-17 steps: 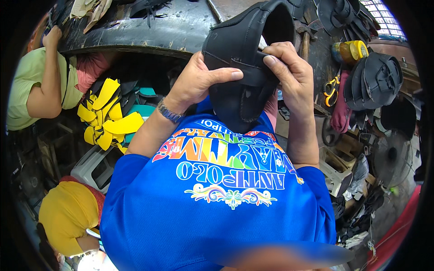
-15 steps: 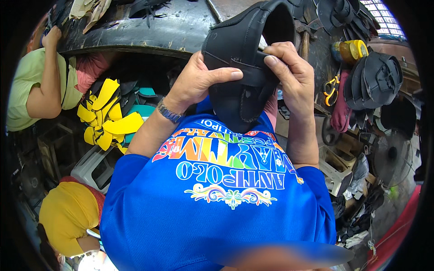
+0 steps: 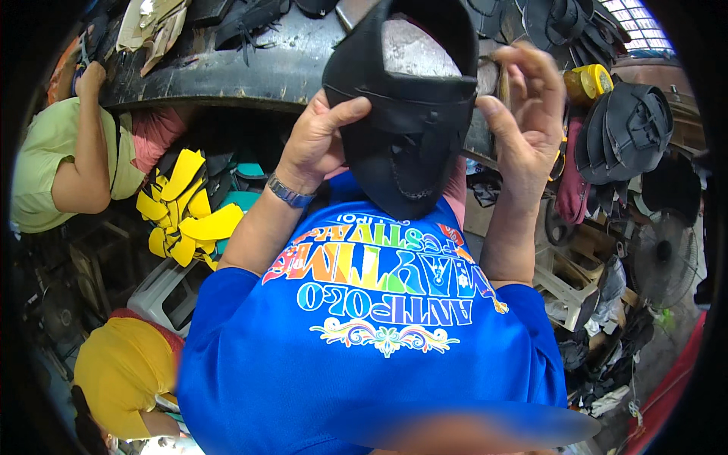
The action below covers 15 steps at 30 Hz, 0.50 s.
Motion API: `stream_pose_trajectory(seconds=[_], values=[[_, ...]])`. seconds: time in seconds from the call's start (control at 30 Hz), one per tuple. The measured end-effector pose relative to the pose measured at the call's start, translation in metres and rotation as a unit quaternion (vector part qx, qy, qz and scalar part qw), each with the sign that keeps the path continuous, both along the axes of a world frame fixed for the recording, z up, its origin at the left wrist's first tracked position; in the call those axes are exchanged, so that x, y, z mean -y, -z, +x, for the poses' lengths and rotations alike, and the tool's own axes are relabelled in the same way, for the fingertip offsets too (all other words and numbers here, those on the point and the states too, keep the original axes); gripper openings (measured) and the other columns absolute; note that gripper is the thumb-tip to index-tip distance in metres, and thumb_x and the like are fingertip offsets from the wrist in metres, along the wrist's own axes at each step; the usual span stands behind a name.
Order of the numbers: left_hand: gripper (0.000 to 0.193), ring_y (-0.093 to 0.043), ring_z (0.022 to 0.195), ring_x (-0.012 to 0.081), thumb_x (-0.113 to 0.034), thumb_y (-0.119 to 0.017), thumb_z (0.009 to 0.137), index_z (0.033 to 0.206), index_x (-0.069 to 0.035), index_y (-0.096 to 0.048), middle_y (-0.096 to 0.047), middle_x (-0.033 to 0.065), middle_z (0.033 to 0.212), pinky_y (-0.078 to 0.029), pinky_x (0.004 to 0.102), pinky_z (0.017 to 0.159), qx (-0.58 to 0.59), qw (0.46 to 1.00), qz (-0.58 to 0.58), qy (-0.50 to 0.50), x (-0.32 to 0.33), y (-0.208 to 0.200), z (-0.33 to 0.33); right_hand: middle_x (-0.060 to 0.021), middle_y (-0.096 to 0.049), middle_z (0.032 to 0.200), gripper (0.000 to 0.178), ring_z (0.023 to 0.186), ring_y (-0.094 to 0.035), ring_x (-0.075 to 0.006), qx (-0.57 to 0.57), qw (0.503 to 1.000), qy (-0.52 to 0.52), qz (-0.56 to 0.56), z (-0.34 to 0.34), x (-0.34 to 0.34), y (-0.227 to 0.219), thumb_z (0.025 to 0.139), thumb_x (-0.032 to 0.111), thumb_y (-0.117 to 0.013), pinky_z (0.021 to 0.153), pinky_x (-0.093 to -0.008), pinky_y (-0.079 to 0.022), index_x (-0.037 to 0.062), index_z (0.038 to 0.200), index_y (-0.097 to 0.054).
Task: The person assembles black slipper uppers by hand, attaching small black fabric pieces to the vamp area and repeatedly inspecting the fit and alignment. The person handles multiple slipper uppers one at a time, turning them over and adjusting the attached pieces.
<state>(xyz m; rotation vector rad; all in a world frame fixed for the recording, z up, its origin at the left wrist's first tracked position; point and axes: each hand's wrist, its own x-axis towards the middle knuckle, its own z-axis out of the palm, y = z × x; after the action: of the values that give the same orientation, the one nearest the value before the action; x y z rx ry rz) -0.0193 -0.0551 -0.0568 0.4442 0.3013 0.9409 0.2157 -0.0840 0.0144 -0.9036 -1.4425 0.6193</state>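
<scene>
A black leather shoe upper [image 3: 406,121] hangs in front of my chest, its wide opening turned to the far side and its rounded, stitched toe pointing down toward me. My left hand [image 3: 318,136] is closed on its left edge, with the thumb lying across the black leather. To the right of the upper is my right hand [image 3: 527,114], raised with the fingers apart and slightly blurred. Nothing shows between those fingers, and they look free of the upper. Through the opening, part of the worn bench top is visible.
Beyond my hands lies a dark workbench [image 3: 265,72] with black leather pieces. At right are a yellow-lidded jar [image 3: 590,83] and stacked black uppers [image 3: 626,133]. Yellow cut pieces [image 3: 186,205] lie at left, near a plastic stool [image 3: 163,296]. Two people are at left.
My right hand has let go of the upper and moved right, its fingers spreading. The upper has turned and shifted slightly left, still in my left hand.
</scene>
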Motion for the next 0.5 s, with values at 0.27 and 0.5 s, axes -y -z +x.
stream_pose_trajectory(seconds=[0.27, 0.5], values=[[0.039, -0.067, 0.106, 0.0190, -0.011, -0.070, 0.091, 0.128, -0.004, -0.059, -0.069, 0.0089, 0.117, -0.054, 0.0358, 0.094, -0.019, 0.998, 0.044, -0.031, -0.029, 0.008, -0.009, -0.0161, -0.063, 0.126, 0.057, 0.117, -0.061, -0.0266, -0.574, 0.686, -0.251, -0.370, 0.004, 0.001, 0.045, 0.084, 0.003, -0.071, 0.103, -0.0410, -0.047, -0.0001, 0.136, -0.047], [0.038, -0.067, 0.107, 0.0203, -0.011, -0.069, 0.092, 0.128, -0.004, -0.058, -0.068, 0.0097, 0.119, -0.054, 0.0380, 0.095, -0.001, 1.000, -0.008, -0.024, -0.029, 0.019, -0.001, -0.0173, -0.066, 0.120, 0.049, 0.110, -0.065, -0.0297, -0.564, 0.702, -0.229, -0.371, 0.000, -0.001, 0.059, 0.085, 0.004, -0.070, 0.100, -0.0456, -0.051, -0.0033, 0.130, -0.054]])
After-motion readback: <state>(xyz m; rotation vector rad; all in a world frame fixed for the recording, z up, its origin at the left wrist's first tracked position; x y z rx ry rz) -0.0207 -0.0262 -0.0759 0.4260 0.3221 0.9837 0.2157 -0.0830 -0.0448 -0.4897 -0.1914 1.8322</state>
